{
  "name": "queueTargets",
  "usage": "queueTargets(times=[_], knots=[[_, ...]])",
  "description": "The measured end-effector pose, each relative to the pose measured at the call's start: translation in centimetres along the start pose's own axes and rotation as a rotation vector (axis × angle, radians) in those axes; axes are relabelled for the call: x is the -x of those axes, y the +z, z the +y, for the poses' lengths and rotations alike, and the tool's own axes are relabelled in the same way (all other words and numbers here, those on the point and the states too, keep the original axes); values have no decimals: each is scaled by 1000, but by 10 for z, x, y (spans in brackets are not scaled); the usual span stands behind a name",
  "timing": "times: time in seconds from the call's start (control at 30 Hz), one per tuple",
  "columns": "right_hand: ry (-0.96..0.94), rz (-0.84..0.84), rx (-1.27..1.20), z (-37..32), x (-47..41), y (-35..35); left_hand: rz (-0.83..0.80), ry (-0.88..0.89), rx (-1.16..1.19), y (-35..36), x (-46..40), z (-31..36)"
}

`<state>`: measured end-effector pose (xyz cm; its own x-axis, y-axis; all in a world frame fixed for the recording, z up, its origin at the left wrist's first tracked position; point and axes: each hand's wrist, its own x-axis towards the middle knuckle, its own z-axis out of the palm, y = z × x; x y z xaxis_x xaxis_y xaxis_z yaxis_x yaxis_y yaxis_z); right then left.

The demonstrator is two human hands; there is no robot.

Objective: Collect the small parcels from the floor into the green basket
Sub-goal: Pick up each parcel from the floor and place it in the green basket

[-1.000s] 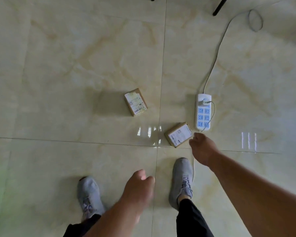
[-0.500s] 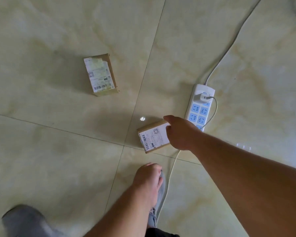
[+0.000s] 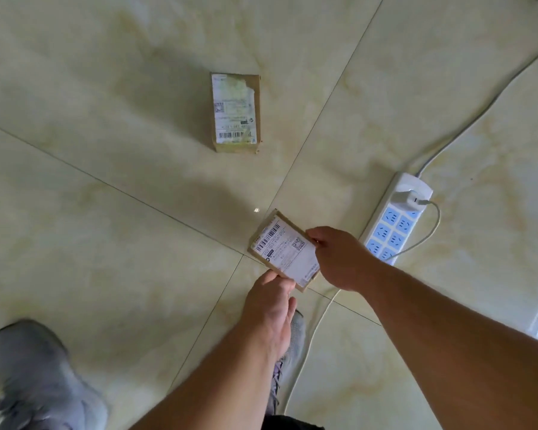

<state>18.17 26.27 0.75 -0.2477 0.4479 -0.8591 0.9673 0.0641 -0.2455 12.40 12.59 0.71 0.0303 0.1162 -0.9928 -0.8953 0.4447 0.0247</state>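
Note:
A small brown parcel with a white barcode label [image 3: 282, 249] is lifted off the tiled floor, tilted, in the middle of the view. My right hand [image 3: 339, 259] grips its right edge. My left hand [image 3: 269, 301] touches its lower edge from below, fingers against the cardboard. A second brown parcel [image 3: 236, 112] with a worn label lies flat on the floor farther away, above and left of the held one. The green basket is out of view.
A white power strip [image 3: 395, 217] with blue sockets and a plugged charger lies right of my right hand; its cable [image 3: 466, 122] runs up to the right, and a thin cord [image 3: 314, 330] trails down past my grey shoes [image 3: 38, 380].
My right hand has taken the near parcel and raised it off the floor, turned. My left hand has come up to its lower edge. The view has moved closer to the floor.

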Motion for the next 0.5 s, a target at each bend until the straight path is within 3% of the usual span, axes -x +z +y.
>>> queueTargets(times=[0.5], knots=[[-145, -36, -169, -277, 131, 49, 77, 453, -240, -203, 174, 154]])
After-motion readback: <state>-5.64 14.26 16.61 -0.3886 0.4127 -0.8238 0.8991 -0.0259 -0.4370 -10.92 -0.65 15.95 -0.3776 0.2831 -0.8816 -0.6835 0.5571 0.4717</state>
